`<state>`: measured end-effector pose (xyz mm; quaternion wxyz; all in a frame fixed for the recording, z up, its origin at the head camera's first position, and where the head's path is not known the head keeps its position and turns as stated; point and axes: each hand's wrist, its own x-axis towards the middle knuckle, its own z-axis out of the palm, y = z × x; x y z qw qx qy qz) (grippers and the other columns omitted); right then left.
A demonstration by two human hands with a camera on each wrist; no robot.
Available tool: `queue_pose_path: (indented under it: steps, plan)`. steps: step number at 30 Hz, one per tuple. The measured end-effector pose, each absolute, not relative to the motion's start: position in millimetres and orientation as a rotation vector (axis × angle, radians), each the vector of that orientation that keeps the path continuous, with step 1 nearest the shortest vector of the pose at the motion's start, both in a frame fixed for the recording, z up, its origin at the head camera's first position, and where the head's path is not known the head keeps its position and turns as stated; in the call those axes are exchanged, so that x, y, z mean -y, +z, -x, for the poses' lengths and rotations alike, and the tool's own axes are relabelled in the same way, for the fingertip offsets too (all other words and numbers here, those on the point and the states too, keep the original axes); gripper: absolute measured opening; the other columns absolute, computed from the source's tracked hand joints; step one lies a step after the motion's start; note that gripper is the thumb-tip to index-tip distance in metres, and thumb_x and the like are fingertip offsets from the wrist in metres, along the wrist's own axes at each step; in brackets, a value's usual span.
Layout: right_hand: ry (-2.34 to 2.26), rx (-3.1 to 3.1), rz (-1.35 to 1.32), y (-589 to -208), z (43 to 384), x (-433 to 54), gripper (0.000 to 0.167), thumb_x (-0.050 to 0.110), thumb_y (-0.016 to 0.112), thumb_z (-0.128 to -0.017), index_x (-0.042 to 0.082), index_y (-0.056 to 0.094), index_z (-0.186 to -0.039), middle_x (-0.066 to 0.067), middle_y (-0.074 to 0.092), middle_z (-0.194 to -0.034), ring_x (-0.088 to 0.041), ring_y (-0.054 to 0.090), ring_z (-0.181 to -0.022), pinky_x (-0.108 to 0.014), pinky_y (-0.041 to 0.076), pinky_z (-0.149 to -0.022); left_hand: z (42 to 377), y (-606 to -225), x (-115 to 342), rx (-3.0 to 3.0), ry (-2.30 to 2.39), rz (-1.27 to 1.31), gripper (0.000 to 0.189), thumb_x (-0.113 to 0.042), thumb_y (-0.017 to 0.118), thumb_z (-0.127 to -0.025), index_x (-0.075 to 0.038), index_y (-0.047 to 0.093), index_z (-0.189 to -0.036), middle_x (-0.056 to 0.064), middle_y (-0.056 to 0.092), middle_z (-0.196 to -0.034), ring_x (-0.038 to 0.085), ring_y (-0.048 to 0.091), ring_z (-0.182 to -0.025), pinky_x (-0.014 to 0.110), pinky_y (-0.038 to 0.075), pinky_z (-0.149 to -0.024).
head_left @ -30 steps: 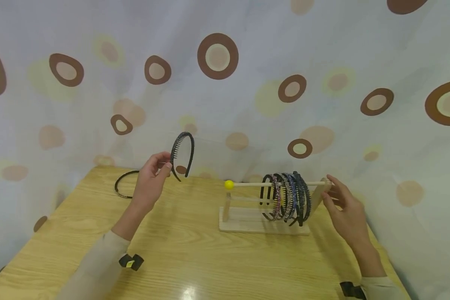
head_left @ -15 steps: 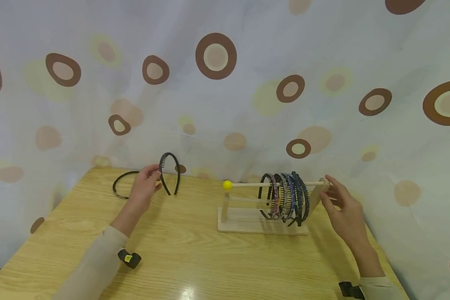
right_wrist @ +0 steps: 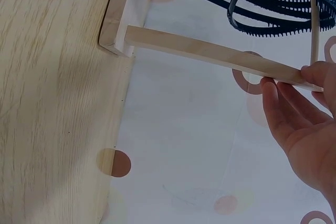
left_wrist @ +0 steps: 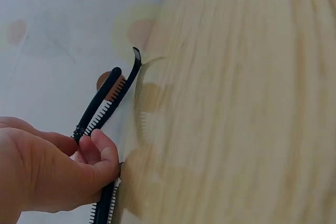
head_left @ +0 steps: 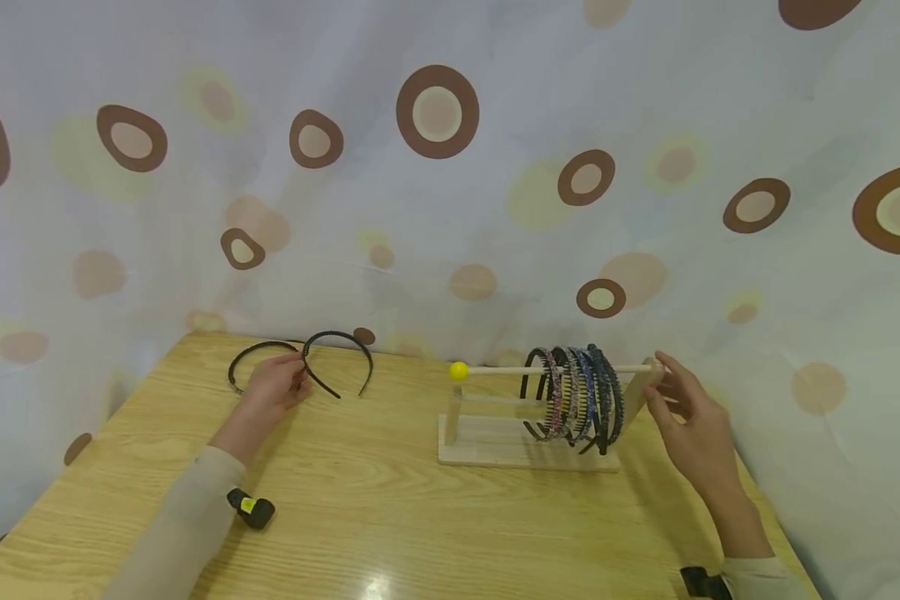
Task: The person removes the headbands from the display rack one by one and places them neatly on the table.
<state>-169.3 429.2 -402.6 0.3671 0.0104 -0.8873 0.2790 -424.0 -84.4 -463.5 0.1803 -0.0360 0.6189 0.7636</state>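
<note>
At the back left of the table, my left hand pinches a black toothed headband near one side. In the left wrist view this headband is tilted low over the tabletop; whether it touches the wood I cannot tell. A second dark headband lies right beside that hand, partly hidden by it. My right hand holds the top of the right upright of a wooden headband rack, thumb on one side and fingers on the other. Several glittery headbands hang on its rods.
The wooden table meets a patterned curtain along the back and the sides. A yellow ball caps the left end of the rack's upper rod. Bare wood lies between the left hand and the rack.
My left hand has lowered the headband from above the table, leftward and down to beside the lying one, tipping it over. The right hand stays on the rack's upright.
</note>
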Motion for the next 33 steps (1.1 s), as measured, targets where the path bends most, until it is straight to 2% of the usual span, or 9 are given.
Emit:
queue_pose_path:
  steps: [9, 17, 26, 33]
  plan:
    - [0.728, 2.264, -0.05, -403.4, 167.7, -428.7, 0.06, 0.001, 0.066, -0.098, 0.021, 0.05, -0.153, -0.022, 0.067, -0.12, 0.014, 0.053, -0.103, -0.006, 0.044, -0.082, 433.7, -463.5, 119.7, -1.779, 2.061, 0.097, 0.054, -0.005, 0.044, -0.109, 0.006, 0.025, -0.158, 0.006, 0.057, -0.1, 0.011, 0.06, -0.084, 0.025, 0.055, -0.081]
    - [0.729, 2.255, -0.077, -402.8, 170.0, -428.7, 0.062, -0.002, 0.065, -0.098, 0.021, 0.048, -0.154, -0.022, 0.067, -0.118, 0.014, 0.053, -0.105, -0.006, 0.043, -0.084, 436.4, -459.7, 130.9, -1.922, 1.911, -0.056, 0.052, -0.007, 0.044, -0.109, 0.012, 0.027, -0.154, 0.003, 0.064, -0.089, 0.009, 0.063, -0.074, 0.021, 0.053, -0.067]
    - [0.751, 2.276, -0.047, -404.8, 171.5, -428.6, 0.061, 0.001, 0.065, -0.099, 0.025, 0.048, -0.153, -0.02, 0.068, -0.12, 0.013, 0.054, -0.104, -0.007, 0.045, -0.082, 435.6, -459.6, 122.9, -2.111, 1.786, -0.102, 0.05, -0.009, 0.043, -0.109, 0.013, 0.03, -0.152, 0.005, 0.06, -0.1, 0.008, 0.062, -0.075, 0.02, 0.05, -0.064]
    - [0.732, 2.276, -0.038, -404.5, 168.9, -430.2, 0.062, 0.001, 0.065, -0.099, 0.026, 0.048, -0.154, -0.02, 0.067, -0.121, 0.014, 0.054, -0.103, -0.007, 0.045, -0.081, 434.5, -455.6, 119.2, -2.201, 1.695, -0.129, 0.049, -0.013, 0.043, -0.11, 0.011, 0.034, -0.152, 0.009, 0.063, -0.107, 0.009, 0.064, -0.08, 0.021, 0.052, -0.065]
